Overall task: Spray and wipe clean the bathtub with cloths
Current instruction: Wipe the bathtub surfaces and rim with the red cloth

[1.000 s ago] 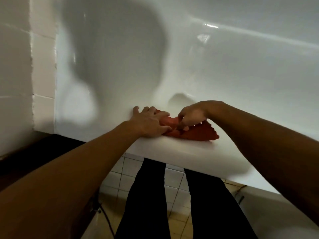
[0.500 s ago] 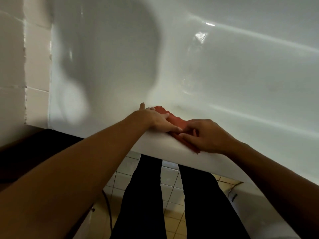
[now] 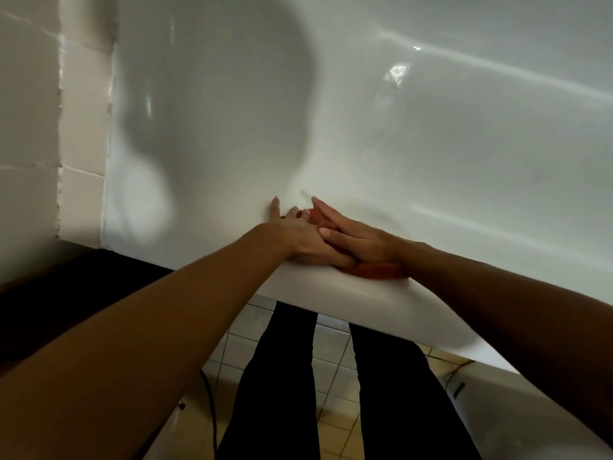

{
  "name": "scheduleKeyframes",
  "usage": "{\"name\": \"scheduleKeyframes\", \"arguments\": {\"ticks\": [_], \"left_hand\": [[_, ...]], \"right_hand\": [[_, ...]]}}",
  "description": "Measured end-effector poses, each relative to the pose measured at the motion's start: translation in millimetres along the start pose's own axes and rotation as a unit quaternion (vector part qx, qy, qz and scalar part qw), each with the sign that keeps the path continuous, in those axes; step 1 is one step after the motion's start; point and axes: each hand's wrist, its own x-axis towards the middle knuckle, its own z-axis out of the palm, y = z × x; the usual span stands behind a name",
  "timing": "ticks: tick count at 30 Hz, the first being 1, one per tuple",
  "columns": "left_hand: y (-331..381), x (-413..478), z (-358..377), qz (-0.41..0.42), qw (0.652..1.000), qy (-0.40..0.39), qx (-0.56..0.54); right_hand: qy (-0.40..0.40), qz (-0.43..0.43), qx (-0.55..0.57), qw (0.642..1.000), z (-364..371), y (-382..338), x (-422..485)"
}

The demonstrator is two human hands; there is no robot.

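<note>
Starting with the bathtub: what does it hold? (Inspector)

White, glossy basin. A broad shadow lies across the left of its inner wall, with bright glints to the right. One item is recorded at it: a red cloth. This is on the near rim rather than down in the basin, and its far end lies at the rim's inner edge. (Assistant)

State of the hands? (Inspector)

The left hand is flat, fingers straight and spread, pressing down on the left part of the cloth with its fingertips at the inner slope. The right hand is flat as well, fingers straight and pointing to the far left, laid on top of the cloth. The two hands touch and partly overlap. Most of the cloth is covered; only its near-right edge and a strip between the fingers show. Neither hand curls round it. (Assistant)

Surroundings? (Inspector)

A pale tiled wall meets the tub's left end, with a dark ledge below it. Under the rim is a tiled floor. The person's legs, in dark trousers, stand close to the tub, and a dark cable runs on the floor just left of them. (Assistant)
</note>
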Motion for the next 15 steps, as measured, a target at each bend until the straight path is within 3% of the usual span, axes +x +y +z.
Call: {"name": "scheduleKeyframes", "arguments": {"ticks": [4, 9, 15], "left_hand": [[-11.4, 0.4, -2.9, -0.001, 0.999, 0.010, 0.032], [-51.1, -11.9, -11.7, -0.002, 0.988, 0.063, 0.138], [-97.3, -19.9, -24.8, -0.082, 0.918, 0.209, 0.327]], "right_hand": [[-0.041, 0.036, 0.026, 0.998, 6.1, 8.7, -8.5], [-0.098, 0.039, -0.106, 0.989, 9.1, 25.7, 5.1], [-0.066, 0.151, -0.100, 0.981, 12.0, 14.7, 58.0]]}}
